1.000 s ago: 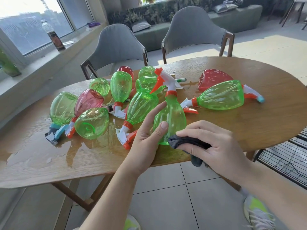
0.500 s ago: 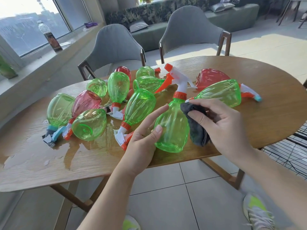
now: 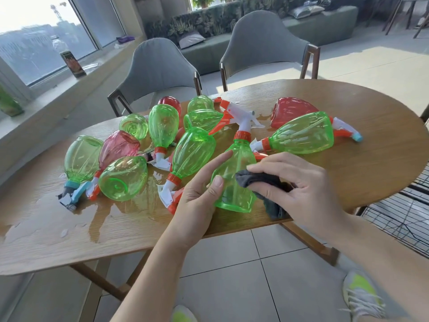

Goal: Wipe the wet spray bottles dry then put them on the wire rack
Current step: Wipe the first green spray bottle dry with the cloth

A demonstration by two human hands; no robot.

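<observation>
Green spray bottle (image 3: 234,180) is up off the wooden table (image 3: 348,163), near its front edge, held betw both hands. Long axis runs base toward the person, orange collar & white trigger head (image 3: 241,117) pointing away, tilted a bit right. Left hand (image 3: 199,198) grips the bottle's left flank, thumb curled on the front, index laid straight along the side. Right hand (image 3: 299,182) pinches a dark grey cloth (image 3: 260,180) w/ fingers curled, pressing it on the bottle's right side, so cloth touches plastic.

Wire rack (image 3: 404,217) sits low, off to the person's right, beside the table, well below bottle level. No bottles visible on the part that shows. Right hand is the nearer one to it, but it's busy w/ the cloth; I'd guess the left has to carry the bottle across, or they swap.

On the table: a heap of other green bottles (image 3: 192,152) & red ones (image 3: 290,110) lying on their sides, standing water (image 3: 111,214) around them. Looks like most are still to do
</observation>
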